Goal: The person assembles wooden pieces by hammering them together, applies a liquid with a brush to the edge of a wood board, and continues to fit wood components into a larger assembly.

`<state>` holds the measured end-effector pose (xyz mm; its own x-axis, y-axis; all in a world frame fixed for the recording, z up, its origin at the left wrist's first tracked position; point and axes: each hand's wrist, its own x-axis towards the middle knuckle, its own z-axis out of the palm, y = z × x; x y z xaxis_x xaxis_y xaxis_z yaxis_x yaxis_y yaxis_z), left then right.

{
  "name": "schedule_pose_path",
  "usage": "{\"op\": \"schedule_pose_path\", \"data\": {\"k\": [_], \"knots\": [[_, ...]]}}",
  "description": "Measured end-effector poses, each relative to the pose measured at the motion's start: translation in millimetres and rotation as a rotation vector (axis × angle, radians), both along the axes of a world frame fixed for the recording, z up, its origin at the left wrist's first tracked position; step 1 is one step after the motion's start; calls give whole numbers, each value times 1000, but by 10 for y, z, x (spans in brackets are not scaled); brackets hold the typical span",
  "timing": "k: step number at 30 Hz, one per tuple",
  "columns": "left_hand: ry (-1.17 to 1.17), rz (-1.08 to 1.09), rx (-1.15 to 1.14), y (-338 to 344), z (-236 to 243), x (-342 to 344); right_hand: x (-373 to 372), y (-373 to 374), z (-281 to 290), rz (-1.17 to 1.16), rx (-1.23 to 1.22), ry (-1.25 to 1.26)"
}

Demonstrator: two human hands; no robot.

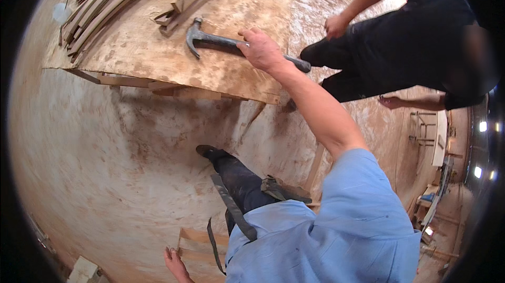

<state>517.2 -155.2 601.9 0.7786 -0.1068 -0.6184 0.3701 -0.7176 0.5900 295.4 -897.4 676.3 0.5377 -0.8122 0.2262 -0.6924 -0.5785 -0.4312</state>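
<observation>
My right hand (261, 50) grips a claw hammer (210, 39) by its dark handle, over the edge of a plywood-topped table (131, 56). The hammer's head points left, near two stacks of wooden strips: long curved pieces (100, 9) on the left and straighter ones (197, 1) beside them. Low in the picture, my left hand (175, 263) hangs by my side with fingers apart and nothing in them, near some pale boards (194, 238) lower down.
A co-worker (400, 46) in dark clothes stands at the right, close beside the table. Farther right are a bench-like frame (436, 138) and more timber. A pale block (81, 270) lies at the lower left on the dusty floor (84, 151). A pouch (279, 191) hangs at my waist.
</observation>
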Motion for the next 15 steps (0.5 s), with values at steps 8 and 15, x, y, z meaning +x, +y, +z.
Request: {"op": "schedule_pose_path", "data": {"k": [8,15], "knots": [[111,-338,106,206,-289,-544,-1985,1804,-200,-89,288,-33],[286,-342,316,1231,-551,-2337,-2803,3186,-853,-62,777,325]]}}
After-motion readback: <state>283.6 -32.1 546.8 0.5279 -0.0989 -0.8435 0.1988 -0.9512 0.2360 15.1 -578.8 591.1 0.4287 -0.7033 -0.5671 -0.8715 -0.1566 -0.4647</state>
